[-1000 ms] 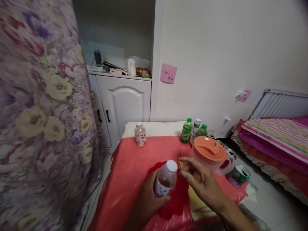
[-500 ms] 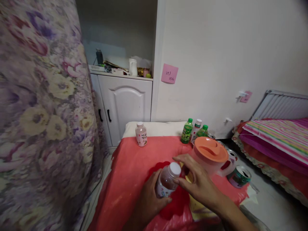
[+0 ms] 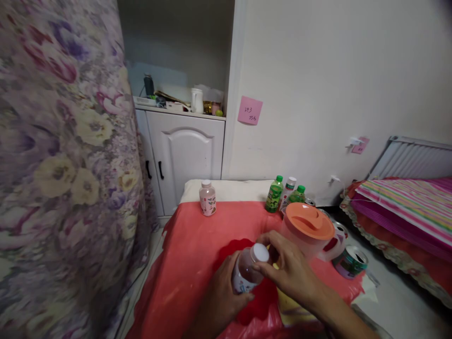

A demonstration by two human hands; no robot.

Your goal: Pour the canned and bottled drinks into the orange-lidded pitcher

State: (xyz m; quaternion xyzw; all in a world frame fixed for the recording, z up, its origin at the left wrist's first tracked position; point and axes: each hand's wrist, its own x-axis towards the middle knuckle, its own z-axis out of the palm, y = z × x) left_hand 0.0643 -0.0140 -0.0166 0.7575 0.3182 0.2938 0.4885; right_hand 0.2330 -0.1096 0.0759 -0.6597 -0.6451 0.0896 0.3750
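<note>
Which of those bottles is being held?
The tilted, white-capped bottle gripped in the left hand. The pink bottle and bottles behind the jug stand untouched by either hand.

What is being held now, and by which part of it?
A bottle: the left grip is around its body. The right grip is beside the white cap; whether it holds there, I cannot tell.

The left hand [image 3: 225,289] holds a bottle [image 3: 246,272], which is tilted toward the right hand [image 3: 291,267]. This right hand is bent close to the white cap [image 3: 261,253]. On the worktop [image 3: 190,245] stand a pink bottle [image 3: 208,201] and a jug [image 3: 308,231].
</note>
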